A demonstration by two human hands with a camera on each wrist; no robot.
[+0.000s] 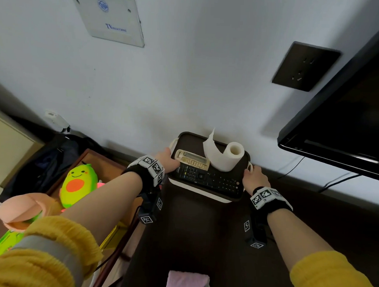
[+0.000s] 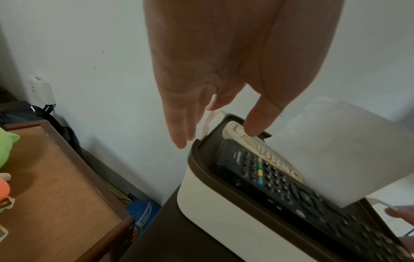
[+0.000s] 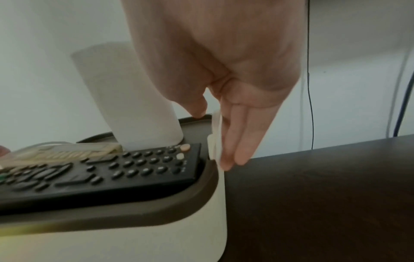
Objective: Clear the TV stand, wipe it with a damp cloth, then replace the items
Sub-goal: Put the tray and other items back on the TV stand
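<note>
A white storage box (image 1: 202,192) with a brown tray lid stands at the back of the dark TV stand (image 1: 192,229), against the wall. On the lid lie a black remote (image 1: 209,178), a beige remote (image 1: 192,159) and an upright paper roll (image 1: 226,157). My left hand (image 2: 217,136) holds the box's left end, with its thumb on the beige remote (image 2: 275,159) and its fingers down outside the white handle. My right hand (image 3: 215,138) holds the right end: the thumb is on the lid rim and the fingers lie along the right handle.
A pink cloth (image 1: 187,281) lies on the stand's near end. A black TV (image 1: 346,127) hangs at the right, with cables (image 3: 310,88) running down the wall. A wooden side table (image 2: 56,177) with plush toys (image 1: 79,182) stands to the left.
</note>
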